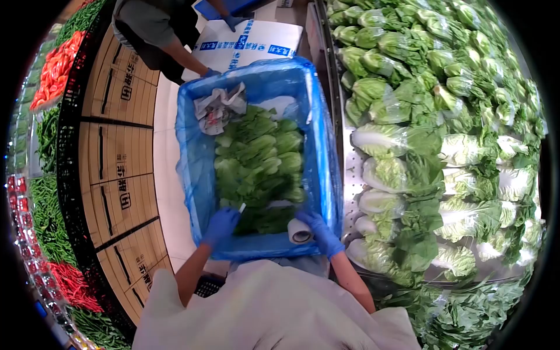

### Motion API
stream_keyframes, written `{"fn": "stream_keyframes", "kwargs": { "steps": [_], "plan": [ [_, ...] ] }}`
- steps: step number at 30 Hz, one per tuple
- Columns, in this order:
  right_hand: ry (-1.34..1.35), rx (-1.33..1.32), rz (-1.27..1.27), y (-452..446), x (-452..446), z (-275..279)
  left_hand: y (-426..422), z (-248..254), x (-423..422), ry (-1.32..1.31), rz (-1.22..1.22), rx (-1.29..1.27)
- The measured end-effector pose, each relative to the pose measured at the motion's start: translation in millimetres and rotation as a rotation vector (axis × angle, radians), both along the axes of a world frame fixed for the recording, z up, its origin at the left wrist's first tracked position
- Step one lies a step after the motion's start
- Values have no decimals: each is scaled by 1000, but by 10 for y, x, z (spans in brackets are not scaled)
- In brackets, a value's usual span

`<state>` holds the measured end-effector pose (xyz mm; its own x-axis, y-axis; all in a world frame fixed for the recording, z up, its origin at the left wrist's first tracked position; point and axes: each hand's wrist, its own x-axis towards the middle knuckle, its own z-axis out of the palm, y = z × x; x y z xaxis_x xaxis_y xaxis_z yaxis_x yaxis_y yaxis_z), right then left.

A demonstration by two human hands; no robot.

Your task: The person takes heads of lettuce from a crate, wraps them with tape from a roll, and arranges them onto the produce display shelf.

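Observation:
My right hand, in a blue glove, is closed round a white roll with a hollow core, likely tape or film. My left hand, gloved too, is at the near left of the crate, fingers closed on a small white piece whose kind I cannot make out. Both hands are over the near end of a crate lined with blue plastic. Leafy green lettuces lie inside it, several in rows beyond my hands. Crumpled paper rests in the far left corner.
To the right is a display of wrapped lettuces and cabbages. Cardboard boxes line the left, below red and green peppers. At the far end, another person's gloved hand is over a white box with blue print.

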<state>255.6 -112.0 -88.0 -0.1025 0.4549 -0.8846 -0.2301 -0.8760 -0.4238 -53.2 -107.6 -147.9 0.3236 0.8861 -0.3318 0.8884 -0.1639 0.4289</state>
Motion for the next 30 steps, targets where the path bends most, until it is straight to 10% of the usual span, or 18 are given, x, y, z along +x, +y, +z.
{"fn": "stream_keyframes", "kwargs": {
  "steps": [1, 3, 6, 9, 13, 15, 30],
  "plan": [
    [0, -4, 5, -103, -24, -185, -185, 98, -159, 84, 37, -103],
    [-497, 1013, 599, -236, -63, -484, -472, 60, -351, 238, -39, -112],
    [-281, 304, -298, -19, -97, 45, -713, -99, -511, 367, -120, -78],
    [-951, 176, 47, 26, 123, 44, -811, -282, -599, 342, -151, 21],
    [-900, 487, 423, -136, 351, -450, -853, -188, -600, 296, -162, 33],
    [-1017, 209, 578, 15, 77, -180, -841, -171, -600, 284, -156, 42],
    [-876, 191, 377, -314, 156, -15, -1063, -54, -552, 401, -283, 42]
  ]
}}
